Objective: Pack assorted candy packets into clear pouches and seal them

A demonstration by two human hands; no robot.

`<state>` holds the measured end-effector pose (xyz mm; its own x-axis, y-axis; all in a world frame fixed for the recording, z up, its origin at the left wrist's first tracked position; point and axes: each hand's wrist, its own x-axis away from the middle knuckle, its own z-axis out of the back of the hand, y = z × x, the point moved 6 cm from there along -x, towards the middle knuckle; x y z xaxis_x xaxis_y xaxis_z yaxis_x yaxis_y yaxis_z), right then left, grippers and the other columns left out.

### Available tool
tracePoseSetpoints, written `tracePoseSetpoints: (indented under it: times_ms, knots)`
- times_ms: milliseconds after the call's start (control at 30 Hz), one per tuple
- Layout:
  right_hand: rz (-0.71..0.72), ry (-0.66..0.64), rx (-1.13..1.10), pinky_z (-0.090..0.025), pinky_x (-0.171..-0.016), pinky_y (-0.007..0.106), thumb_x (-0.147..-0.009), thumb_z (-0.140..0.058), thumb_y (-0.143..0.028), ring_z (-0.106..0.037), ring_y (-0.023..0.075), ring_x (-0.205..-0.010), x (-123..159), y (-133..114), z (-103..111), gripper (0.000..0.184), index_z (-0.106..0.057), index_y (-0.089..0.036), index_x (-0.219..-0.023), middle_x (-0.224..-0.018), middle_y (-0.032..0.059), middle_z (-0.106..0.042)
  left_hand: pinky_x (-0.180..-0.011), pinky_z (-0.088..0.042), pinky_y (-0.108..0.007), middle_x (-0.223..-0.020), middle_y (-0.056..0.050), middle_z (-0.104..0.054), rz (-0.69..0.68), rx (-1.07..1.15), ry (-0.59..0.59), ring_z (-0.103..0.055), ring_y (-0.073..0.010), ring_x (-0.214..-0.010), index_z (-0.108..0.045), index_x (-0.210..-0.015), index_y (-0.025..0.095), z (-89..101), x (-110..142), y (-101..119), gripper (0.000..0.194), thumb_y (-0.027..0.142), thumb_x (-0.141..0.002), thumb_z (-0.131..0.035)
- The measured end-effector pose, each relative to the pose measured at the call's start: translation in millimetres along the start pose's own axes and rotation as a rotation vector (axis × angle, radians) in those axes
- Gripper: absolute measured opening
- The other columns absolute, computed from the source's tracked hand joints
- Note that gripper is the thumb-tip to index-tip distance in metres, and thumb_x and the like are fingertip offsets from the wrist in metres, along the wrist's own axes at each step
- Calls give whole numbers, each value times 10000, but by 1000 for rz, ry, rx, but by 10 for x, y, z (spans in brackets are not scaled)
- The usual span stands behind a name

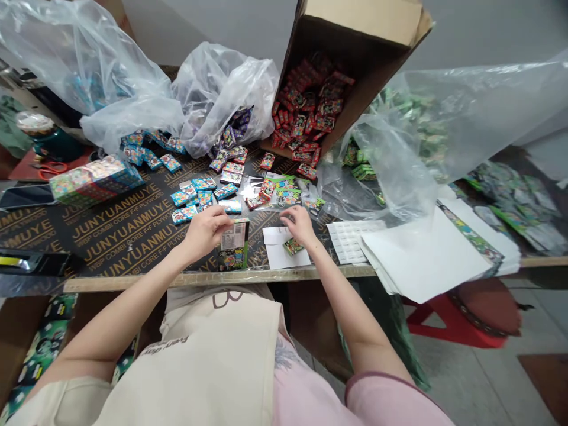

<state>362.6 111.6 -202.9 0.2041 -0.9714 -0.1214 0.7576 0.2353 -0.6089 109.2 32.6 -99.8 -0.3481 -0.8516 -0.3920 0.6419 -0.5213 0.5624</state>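
My left hand (205, 232) pinches the top edge of a flat green and black box (234, 245), which stands near the table's front edge with a pale barcode panel showing. My right hand (299, 225) hovers over a white card (276, 255), its fingers curved and a little apart with nothing seen between them. Under that hand a small green packet (292, 246) lies on the card. Just beyond both hands are small blue boxes (205, 199), a red box (267, 189) and green packets (286, 197).
A tilted cardboard box (361, 21) of small red boxes stands at the back. Clear plastic bags (224, 74) flank it, holding purple, blue and green boxes. White sheets (412, 257) overhang the table edge at right. A larger patterned carton (95, 180) lies left, near red-handled scissors (51, 170).
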Motion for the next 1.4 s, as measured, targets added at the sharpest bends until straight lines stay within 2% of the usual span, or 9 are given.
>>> tracePoseSetpoints:
  times_ms: [133,333,467,700,767,867,967,1067,1400]
  knots:
    - [-68,-210,128,-339,-788,360,-764,-653,-213,-537,244,-902,47,387,-245,113,-701,-192,-865,-859,70,-655,-632,-430,-261,-753,-47,-605,15,15,23,-568,-151,-688,-708,-777,159,10,15,-6,187,178,-861,-542]
    - [-11,-197,155,-295,-805,352,-762,-650,-182,-517,230,-912,107,354,-340,22,-671,-186,-764,-826,58,-642,-626,-430,-258,-745,-40,-605,36,71,46,-565,-147,-681,-711,-780,168,9,23,-23,163,197,-853,-567]
    - [72,-148,160,-334,-827,342,-804,-575,-150,-527,230,-928,210,257,-357,133,-627,-178,-684,-853,87,-645,-621,-424,-261,-729,-37,-603,48,77,76,-566,-147,-671,-712,-780,168,-2,21,-42,151,187,-844,-578]
    - [2,-106,48,-399,-640,289,-798,-492,-175,-561,181,-647,219,263,-211,102,-557,-187,-720,-697,47,-633,-638,-450,-276,-695,-29,-644,119,133,152,-601,-155,-663,-668,-712,167,28,10,-71,82,185,-792,-664]
    - [-37,-89,-67,-402,-618,290,-794,-519,-241,-548,171,-602,105,120,-74,104,-538,-195,-702,-660,28,-616,-646,-467,-284,-702,-37,-653,119,176,152,-616,-162,-675,-645,-668,164,41,13,-67,119,177,-783,-670]
    - [24,-114,-402,-433,-677,302,-788,-577,-368,-581,181,-716,-68,-429,104,184,-534,-201,-725,-772,40,-640,-692,-489,-301,-755,-46,-661,133,207,150,-631,-168,-727,-641,-658,167,68,32,-60,118,158,-774,-665]
    - [154,-295,-663,-449,-720,291,-772,-624,-432,-590,183,-852,-156,-1141,117,252,-535,-198,-744,-909,54,-651,-724,-495,-309,-811,-54,-674,164,227,131,-637,-170,-773,-676,-711,168,80,57,-72,82,133,-777,-643]
    - [220,-511,-688,-424,-652,261,-748,-650,-434,-560,150,-749,-162,-1603,-21,274,-537,-186,-714,-808,28,-623,-702,-502,-305,-774,-54,-695,204,262,135,-648,-176,-752,-691,-717,163,73,84,-122,68,128,-762,-653]
    - [214,-659,-656,-303,-511,220,-711,-658,-434,-405,82,-533,-206,-1721,-242,300,-508,-182,-646,-567,-56,-480,-699,-505,-310,-746,-64,-718,204,274,226,-659,-175,-717,-681,-684,154,76,123,-160,55,121,-726,-671]
